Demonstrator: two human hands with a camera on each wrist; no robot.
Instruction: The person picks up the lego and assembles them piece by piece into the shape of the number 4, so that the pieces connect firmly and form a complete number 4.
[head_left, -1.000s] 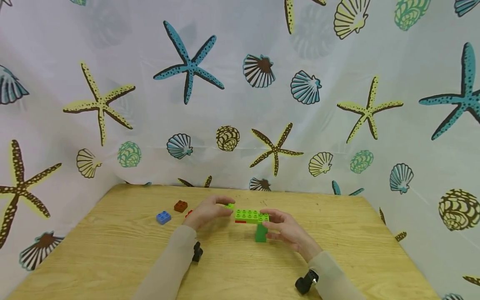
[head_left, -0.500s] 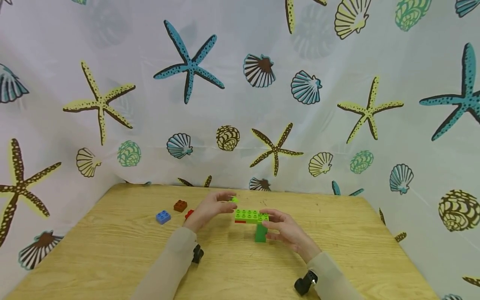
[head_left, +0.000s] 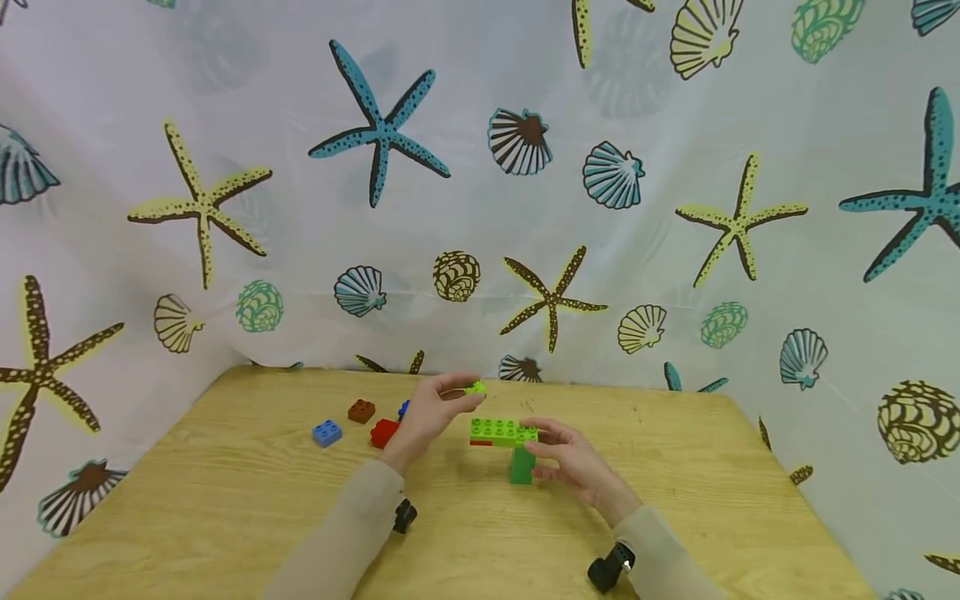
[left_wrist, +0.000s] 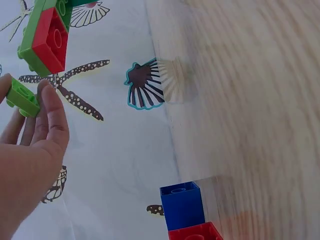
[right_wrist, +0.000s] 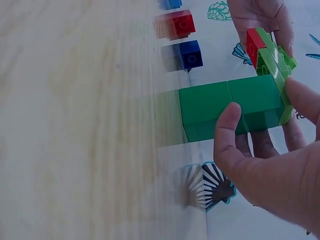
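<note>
My left hand (head_left: pixel 429 417) pinches a small lime-green toy brick (head_left: pixel 476 388) between thumb and fingertips, raised above and behind the left end of a block structure. That structure has a tower of two stacked dark green bricks (right_wrist: pixel 205 107) and a long lime-green brick (head_left: pixel 492 430) across its top, jutting out to the left. Under the jutting end sits a red brick (left_wrist: pixel 51 41), its hollow underside showing in the left wrist view. With my right hand (head_left: pixel 581 471) I grip the tower and its top from the right, fingers and thumb around it.
Left of the structure, several loose bricks lie on the wooden table (head_left: pixel 225 500): a light blue one (head_left: pixel 327 433), a brown one (head_left: pixel 362 411), a red one (head_left: pixel 385 433) and a dark blue one (head_left: pixel 405 409). A shell-patterned curtain (head_left: pixel 465 208) hangs behind.
My left hand has risen and moved right with the small lime-green brick, uncovering more of the red and dark blue bricks. My right hand and the structure have stayed still.
</note>
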